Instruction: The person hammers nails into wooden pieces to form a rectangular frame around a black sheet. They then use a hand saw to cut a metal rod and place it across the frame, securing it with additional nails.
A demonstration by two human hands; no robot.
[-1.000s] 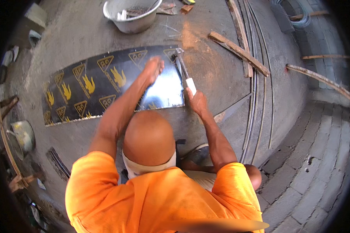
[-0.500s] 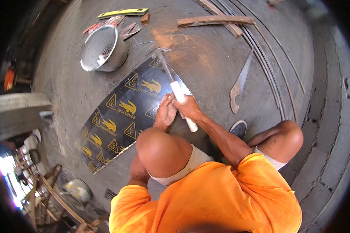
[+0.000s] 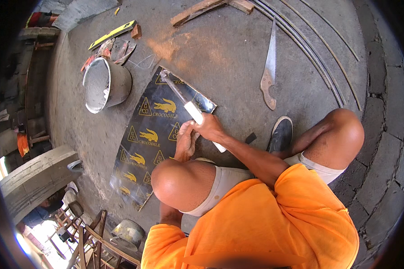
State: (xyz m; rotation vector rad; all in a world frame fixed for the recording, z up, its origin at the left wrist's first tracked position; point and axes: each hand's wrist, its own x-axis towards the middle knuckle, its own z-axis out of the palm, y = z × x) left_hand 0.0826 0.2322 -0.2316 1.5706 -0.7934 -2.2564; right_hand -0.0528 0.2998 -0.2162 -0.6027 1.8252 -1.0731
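Observation:
A hammer (image 3: 194, 112) with a white grip and metal shaft is held by my right hand (image 3: 211, 127), fingers wrapped round the grip. Its head lies over the far corner of a dark board (image 3: 137, 117) printed with yellow figures. My left hand (image 3: 185, 142) is beside the right one, above the board's right edge. Its fingers are drawn together at the tips; whatever is between them is hidden or too small to name. My bent left knee hides the board's near right part.
A grey bucket (image 3: 120, 85) stands left of the board, near a yellow spirit level (image 3: 112, 34) and a small wood block (image 3: 136, 31). To the right lie a handsaw (image 3: 269, 74) and long metal rods (image 3: 316, 58). Wood pieces (image 3: 197, 12) lie at the far side, beyond orange sawdust (image 3: 170, 47).
The view has turned, so the scene sits differently in the picture. The hammer's head has shifted from the board's far tip to over its surface. Both hands stay close together.

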